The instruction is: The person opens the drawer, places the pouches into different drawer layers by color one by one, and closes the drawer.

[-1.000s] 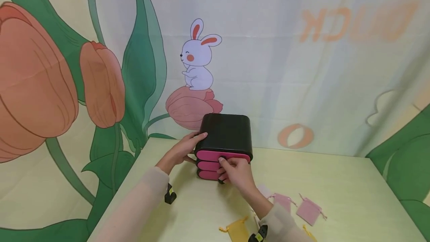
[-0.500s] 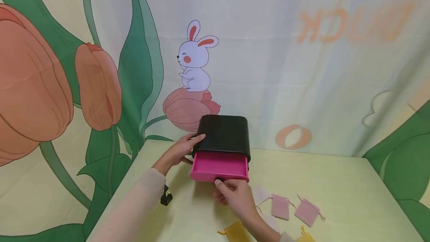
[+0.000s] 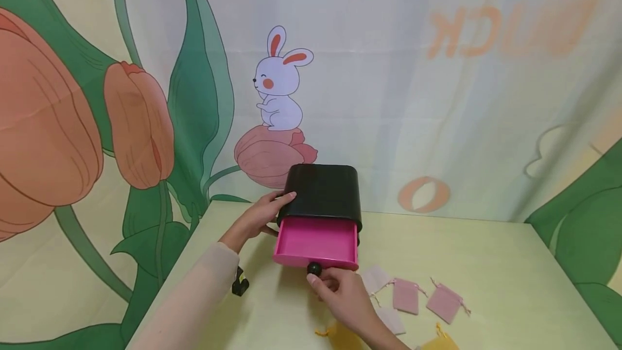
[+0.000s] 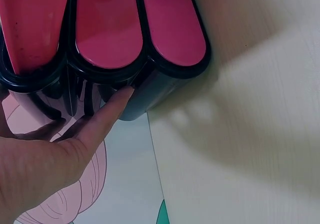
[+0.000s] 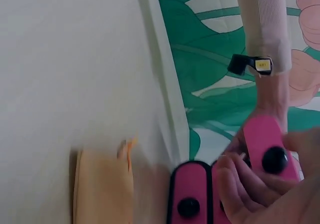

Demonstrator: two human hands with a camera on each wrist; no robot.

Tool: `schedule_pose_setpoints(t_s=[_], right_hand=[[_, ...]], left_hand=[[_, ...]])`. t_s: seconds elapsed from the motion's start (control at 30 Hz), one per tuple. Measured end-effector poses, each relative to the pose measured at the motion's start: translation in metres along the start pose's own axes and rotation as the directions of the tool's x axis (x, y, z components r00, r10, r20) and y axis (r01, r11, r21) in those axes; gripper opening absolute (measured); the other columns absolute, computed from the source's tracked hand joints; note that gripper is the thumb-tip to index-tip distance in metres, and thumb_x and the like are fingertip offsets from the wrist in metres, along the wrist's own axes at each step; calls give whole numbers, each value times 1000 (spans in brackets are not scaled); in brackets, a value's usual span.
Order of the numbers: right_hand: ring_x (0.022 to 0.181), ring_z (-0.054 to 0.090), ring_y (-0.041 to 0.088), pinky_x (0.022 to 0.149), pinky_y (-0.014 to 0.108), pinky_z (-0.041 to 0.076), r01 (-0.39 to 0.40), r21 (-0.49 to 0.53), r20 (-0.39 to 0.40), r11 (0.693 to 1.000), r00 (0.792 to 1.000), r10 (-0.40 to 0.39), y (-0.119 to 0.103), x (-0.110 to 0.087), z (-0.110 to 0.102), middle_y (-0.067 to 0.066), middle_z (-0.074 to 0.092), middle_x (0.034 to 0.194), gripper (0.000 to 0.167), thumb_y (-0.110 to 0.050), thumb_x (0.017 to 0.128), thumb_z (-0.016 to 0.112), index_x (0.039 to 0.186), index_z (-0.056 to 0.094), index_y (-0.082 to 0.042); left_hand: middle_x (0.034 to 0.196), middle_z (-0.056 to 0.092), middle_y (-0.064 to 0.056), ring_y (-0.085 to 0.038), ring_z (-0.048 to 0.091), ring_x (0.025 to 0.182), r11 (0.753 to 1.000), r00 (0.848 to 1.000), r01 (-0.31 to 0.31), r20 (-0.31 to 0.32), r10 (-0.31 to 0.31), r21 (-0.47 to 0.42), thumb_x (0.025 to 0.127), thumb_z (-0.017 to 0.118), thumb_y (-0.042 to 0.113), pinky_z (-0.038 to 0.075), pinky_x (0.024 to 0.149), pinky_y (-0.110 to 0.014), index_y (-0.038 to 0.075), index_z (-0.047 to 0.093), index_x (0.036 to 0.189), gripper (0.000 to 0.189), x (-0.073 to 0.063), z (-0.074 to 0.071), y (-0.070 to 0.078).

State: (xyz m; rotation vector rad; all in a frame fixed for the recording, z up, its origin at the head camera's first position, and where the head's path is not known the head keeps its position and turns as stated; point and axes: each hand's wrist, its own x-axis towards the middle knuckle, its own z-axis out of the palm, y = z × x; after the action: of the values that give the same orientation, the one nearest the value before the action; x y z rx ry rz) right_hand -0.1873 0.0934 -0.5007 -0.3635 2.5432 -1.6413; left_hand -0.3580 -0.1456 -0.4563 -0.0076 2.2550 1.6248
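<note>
A black box (image 3: 320, 190) with pink drawers stands at the back of the table. Its top drawer (image 3: 316, 237) is pulled out, and nothing shows inside. My left hand (image 3: 262, 214) braces the box's left side, thumb over the top edge; in the left wrist view its straight finger presses the side near the grooves between tiers. Just below the drawer's round black knob (image 3: 314, 269) is my right hand (image 3: 346, 297), fingers loosely bent. In the right wrist view, the knob (image 5: 274, 160) shows uncovered between thumb and fingers. The lower drawers (image 4: 107, 28) are closed.
Small drawstring pouches lie right of the box: two pink ones (image 3: 405, 296), two pale ones (image 3: 375, 280) and two yellow ones (image 3: 439, 342), one partly behind my right forearm. A printed curtain (image 3: 369, 96) hangs behind the table (image 3: 486, 263).
My right hand has drawn the top drawer out towards me and now has its fingers off the knob. The left hand has stayed on the box's side.
</note>
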Motion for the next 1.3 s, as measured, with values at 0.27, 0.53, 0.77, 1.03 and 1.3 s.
schedule_pose_setpoints(t_s=[0.27,0.53,0.77,1.03,1.3], right_hand=[[83,64,2,75,27,58,230,-227,336,946,930,-146,27,-13,-60,-14,70,90,29,-32,98,79,115,75,-9],[85,61,8,76,29,55,326,-455,374,829,915,-154,76,-14,-101,-12,69,92,13,-14,90,84,102,79,-12],[91,59,8,82,31,55,344,-485,374,804,913,-165,102,-16,-99,-13,69,96,22,-10,83,85,104,82,-13],[78,49,1,69,22,49,399,-475,417,784,887,-199,107,-17,-94,-14,56,86,19,-7,85,84,93,73,-18],[75,55,3,67,22,50,340,-338,428,878,886,-179,73,-20,-118,-14,59,78,21,-6,91,82,87,67,-20]], left_hand=[[159,45,-23,-54,54,134,1000,1000,6,10,-6,-14,96,63,68,62,86,-60,12,26,167,97,1,0,0],[161,43,-24,-55,51,137,1000,1000,11,7,-11,-11,96,63,69,61,89,-61,12,24,167,99,1,-1,0],[161,42,-24,-55,51,137,1000,1000,17,16,-16,-20,96,63,69,60,91,-62,12,24,167,99,1,0,0],[161,42,-25,-55,52,135,1000,1000,13,18,-13,-21,96,63,69,61,89,-62,11,24,167,100,-1,0,0],[160,43,-25,-54,54,134,1000,1000,10,20,-9,-20,96,63,69,62,86,-60,12,24,167,99,1,-1,-1]])
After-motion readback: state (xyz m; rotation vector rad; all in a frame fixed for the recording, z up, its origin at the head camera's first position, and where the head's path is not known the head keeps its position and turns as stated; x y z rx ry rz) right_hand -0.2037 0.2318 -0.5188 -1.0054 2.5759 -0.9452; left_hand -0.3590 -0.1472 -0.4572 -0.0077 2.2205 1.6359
